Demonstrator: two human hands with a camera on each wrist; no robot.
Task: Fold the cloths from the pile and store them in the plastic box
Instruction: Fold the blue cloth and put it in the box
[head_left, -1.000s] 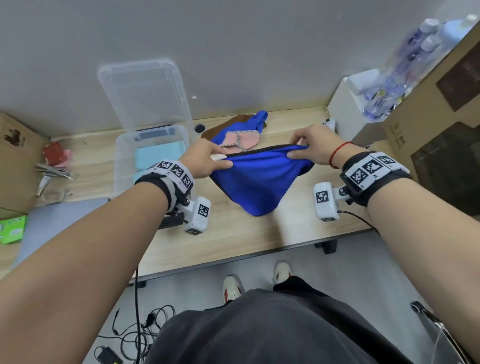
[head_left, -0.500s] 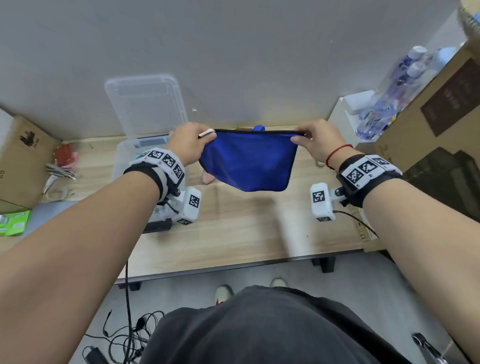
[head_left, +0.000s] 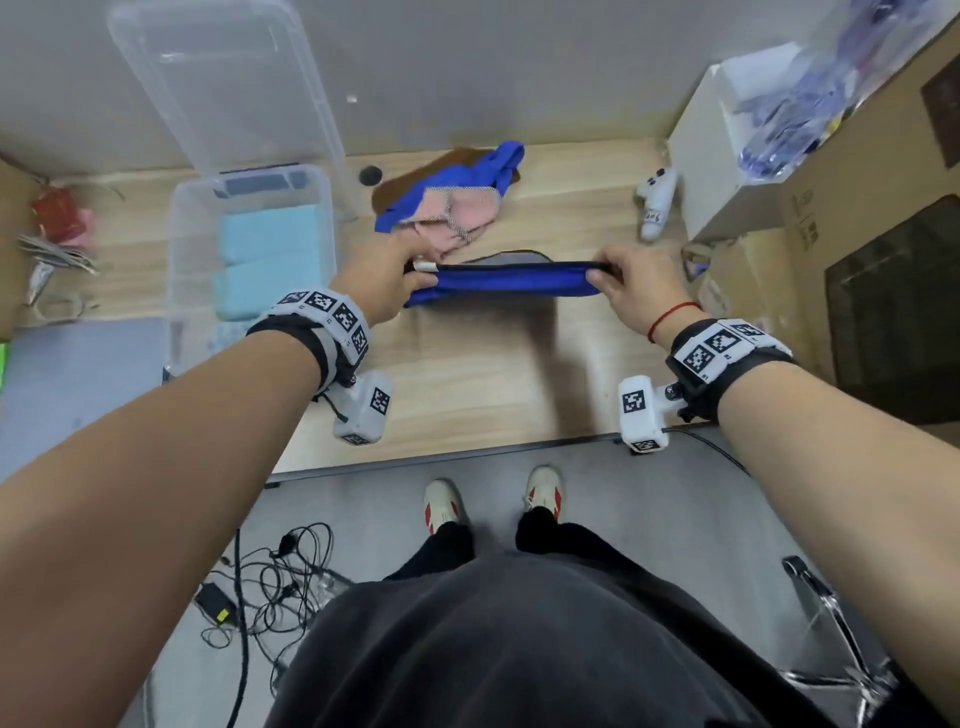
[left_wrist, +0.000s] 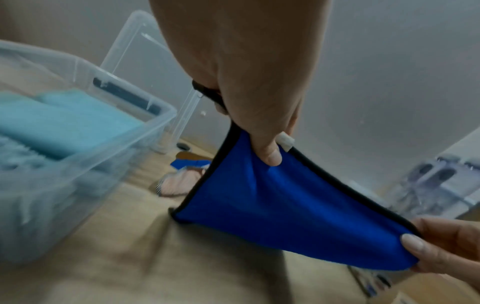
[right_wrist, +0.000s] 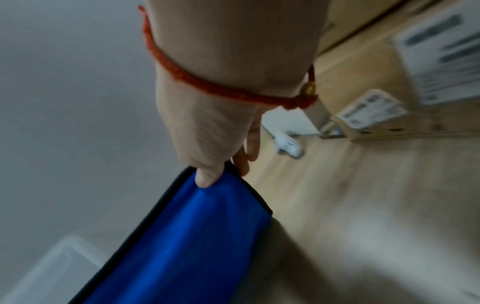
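Head view: I'm seeing the blue cloth (head_left: 511, 286) hanging taut above the bench (head_left: 467, 374), near the pile (head_left: 449, 197) and box (head_left: 249, 249). Left wrist: my left hand (left_wrist: 249, 82) is pinching its black-edged corner. Right wrist: my right hand (right_wrist: 215, 127) is pinching the other corner.

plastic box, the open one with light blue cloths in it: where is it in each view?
Head: plastic box upper left on the table, left of the left hand.
Left wrist: left side, large and close.
Right wrist: no box clearly identifiable; only a blurred clear plastic shape, bottom left.
Shared landmark: the blue cloth held by both hands.
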